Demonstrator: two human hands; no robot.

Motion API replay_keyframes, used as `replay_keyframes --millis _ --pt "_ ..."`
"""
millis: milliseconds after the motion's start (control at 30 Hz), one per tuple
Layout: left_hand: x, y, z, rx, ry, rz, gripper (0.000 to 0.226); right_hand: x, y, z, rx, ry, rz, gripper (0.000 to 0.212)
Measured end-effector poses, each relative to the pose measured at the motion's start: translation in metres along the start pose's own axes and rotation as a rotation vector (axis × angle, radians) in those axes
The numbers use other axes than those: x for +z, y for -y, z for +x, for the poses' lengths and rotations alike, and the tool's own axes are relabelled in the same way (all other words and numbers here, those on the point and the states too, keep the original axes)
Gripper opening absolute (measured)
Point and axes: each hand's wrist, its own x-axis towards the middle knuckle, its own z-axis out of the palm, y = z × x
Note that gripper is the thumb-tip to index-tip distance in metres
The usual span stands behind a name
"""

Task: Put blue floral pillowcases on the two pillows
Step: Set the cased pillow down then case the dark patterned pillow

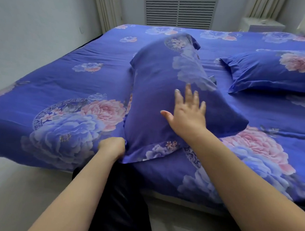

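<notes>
A: Honestly, the risk is sitting at the near end of the plump blue floral cotton pillow (163,98) that is lying in the middle of the bed. The left hand (112,146) is curling tightly round the flat hem corner there, and if it is tugging while the filling is bunching, I judge the soft insert could be left lumpy, or a corner of the case could be left empty.

B: And the right hand (186,115)?

A: It is lying flat on the cover, fingers spread and straight, gripping nothing, only pressing the puffed middle. Pressing off-centre could be pushing the stuffing toward the far end, which is already tilting up off the bed.

B: The cloth looks slippery.

A: It is looking smooth and faintly glossy, woven thin, with a flat flange border. On the matching blue floral bed sheet (70,87) it could be sliding easily, and the pattern is making edges hard to pick out.

B: The other one?

A: The second blue floral cased pillow (272,71) is lying flat at the far right, well apart, rectangular and neatly filled, its border lying crisp.
</notes>
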Motion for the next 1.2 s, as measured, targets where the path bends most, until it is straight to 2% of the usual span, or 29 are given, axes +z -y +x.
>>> replay_keyframes --millis 67,100,200,300,367,400,467,500,534,567,634,667,734,801,867,934,1034,1101,1134,1201 --pt "0.002 0.008 0.0 0.027 0.003 -0.037 0.033 0.007 0.014 0.01 -0.145 -0.112 0.056 0.075" --pt "0.002 0.012 -0.002 0.027 0.009 -0.061 0.035 0.015 0.016 0.015 -0.184 -0.103 0.052 0.072" --pt "0.005 0.021 -0.004 -0.025 0.01 -0.12 0.046 0.056 0.0 0.017 -0.175 0.079 -0.112 0.074" --pt "-0.005 0.022 -0.009 -0.129 -0.09 -0.187 0.058 0.077 -0.023 0.013 -0.106 0.103 -0.107 0.071" --pt "-0.024 0.012 -0.012 -0.133 -0.304 -0.123 0.066 0.074 -0.03 0.014 -0.087 0.1 -0.098 0.066" --pt "-0.037 0.002 -0.015 -0.081 -0.48 -0.121 0.065 0.072 -0.03 0.013 -0.085 0.11 -0.101 0.064" --pt "-0.063 -0.031 -0.013 0.13 -0.845 -0.311 0.054 0.069 -0.028 0.012 -0.118 0.118 -0.084 0.061" --pt "-0.073 -0.051 -0.011 0.253 -0.933 -0.419 0.048 0.067 -0.025 0.012 -0.154 0.096 -0.032 0.057" --pt "-0.082 -0.072 -0.007 0.362 -0.923 -0.495 0.046 0.062 -0.022 0.012 -0.193 0.037 0.079 0.05" --pt "-0.085 -0.092 -0.003 0.436 -0.814 -0.548 0.044 0.056 -0.024 0.013 -0.205 -0.057 0.251 0.04" --pt "-0.076 -0.116 0.008 0.434 -0.535 -0.615 0.045 0.045 -0.026 0.023 -0.159 -0.264 0.55 0.029" --pt "-0.069 -0.123 0.015 0.404 -0.473 -0.597 0.048 0.043 -0.034 0.027 -0.102 -0.298 0.581 0.031" --pt "-0.049 -0.127 0.019 0.376 -0.475 -0.433 0.063 0.055 -0.056 0.028 0.033 -0.173 0.408 0.049" --pt "-0.028 -0.124 0.016 0.35 -0.453 -0.317 0.089 0.072 -0.082 0.02 0.238 0.005 0.279 0.08" --pt "-0.009 -0.117 0.011 0.273 -0.409 -0.323 0.11 0.081 -0.106 0.011 0.45 0.08 0.348 0.106" --pt "0.003 -0.107 0.009 0.19 -0.387 -0.381 0.121 0.083 -0.127 0.007 0.618 0.129 0.46 0.119" --pt "0.012 -0.1 0.013 0.063 -0.373 -0.488 0.126 0.08 -0.146 0.007 0.709 0.169 0.655 0.129" --pt "0.013 -0.1 0.013 -0.032 -0.382 -0.608 0.127 0.074 -0.147 0.009 0.706 0.199 0.9 0.127" --pt "0.012 -0.099 0.013 -0.077 -0.394 -0.691 0.125 0.071 -0.145 0.01 0.7 0.215 1.035 0.117" --pt "0.008 -0.094 0.016 -0.156 -0.419 -0.839 0.111 0.067 -0.14 0.009 0.719 0.259 1.31 0.077"
